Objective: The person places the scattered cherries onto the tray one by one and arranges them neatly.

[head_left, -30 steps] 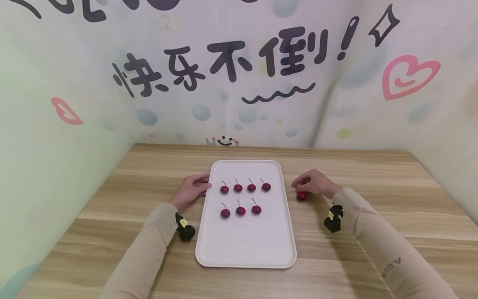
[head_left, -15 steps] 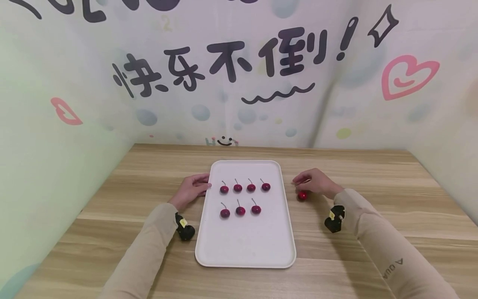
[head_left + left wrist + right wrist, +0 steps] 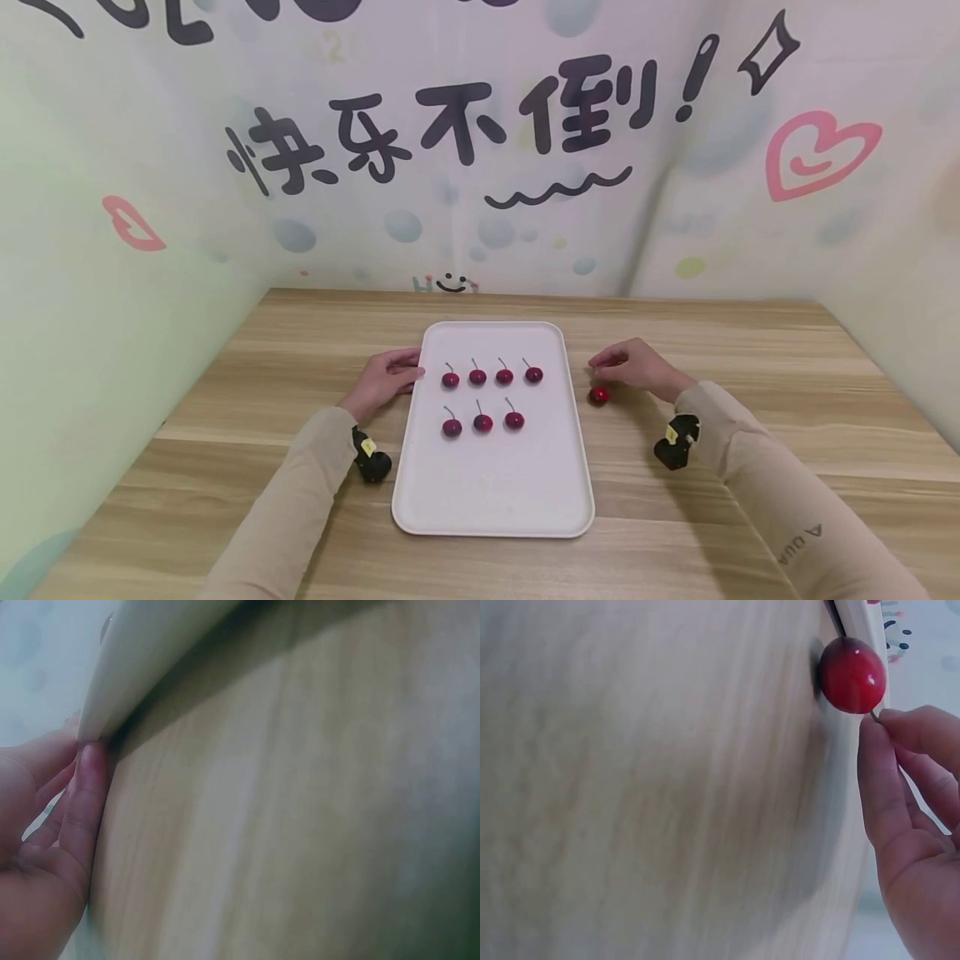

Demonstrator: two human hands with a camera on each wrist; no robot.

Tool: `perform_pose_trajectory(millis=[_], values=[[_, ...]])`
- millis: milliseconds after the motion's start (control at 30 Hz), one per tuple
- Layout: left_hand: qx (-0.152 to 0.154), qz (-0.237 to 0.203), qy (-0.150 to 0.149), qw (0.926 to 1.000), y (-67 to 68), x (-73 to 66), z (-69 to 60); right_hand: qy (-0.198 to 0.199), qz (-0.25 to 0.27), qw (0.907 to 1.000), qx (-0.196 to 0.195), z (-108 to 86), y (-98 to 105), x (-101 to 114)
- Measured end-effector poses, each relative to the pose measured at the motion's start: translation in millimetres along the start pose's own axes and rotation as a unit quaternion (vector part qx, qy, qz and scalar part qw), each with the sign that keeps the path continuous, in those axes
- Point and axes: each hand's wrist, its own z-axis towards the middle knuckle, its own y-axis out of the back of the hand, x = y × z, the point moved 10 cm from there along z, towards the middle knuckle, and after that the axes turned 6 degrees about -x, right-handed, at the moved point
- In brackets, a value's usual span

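Note:
A white rectangular tray [image 3: 495, 500] lies on the wooden table with several dark red cherries on it: a back row of several, such as one cherry [image 3: 534, 375], and a front row of three, including another cherry [image 3: 483, 423]. My left hand [image 3: 381, 383] holds the tray's left rim; in the left wrist view its fingertips [image 3: 91, 759] meet the tray edge. Just right of the tray, my right hand [image 3: 636, 367] pinches a cherry [image 3: 852, 676] by its stem between thumb and finger. That cherry hangs below the fingertips, close to the table.
The wooden table [image 3: 300, 333] runs back to a printed white wall cloth [image 3: 510, 242] with writing on it. Black wrist cameras are strapped to both sleeves, the left camera [image 3: 371, 458] beside the tray's left side.
The pinched cherry has swung slightly left toward the tray and more of it shows below my right hand, which has shifted a little. My left hand and the tray stay put.

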Motion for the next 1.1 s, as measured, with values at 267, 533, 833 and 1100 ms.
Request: perform_pose_trajectory(millis=[267, 533, 833, 1100], values=[[0.0, -0.001, -0.003, 1.0, 0.6, 1.1, 1.2, -0.025, 0.032, 0.9991, 0.01, -4.1, -1.1, -2.3], [-0.001, 0.001, 0.003, 1.0, 0.5, -0.2, 0.1, -0.025, 0.037, 0.999, 0.008, -10.9, -0.7, 2.1], [0.002, -0.005, -0.002, 1.0, 0.0, -1.5, -1.2, 0.004, 0.024, 0.9997, 0.008, -14.2, -0.4, 6.5], [-0.001, 0.004, -0.005, 1.0, 0.6, -2.4, -0.8, 0.023, 0.043, 0.9988, 0.012, -18.1, -1.8, 12.7]])
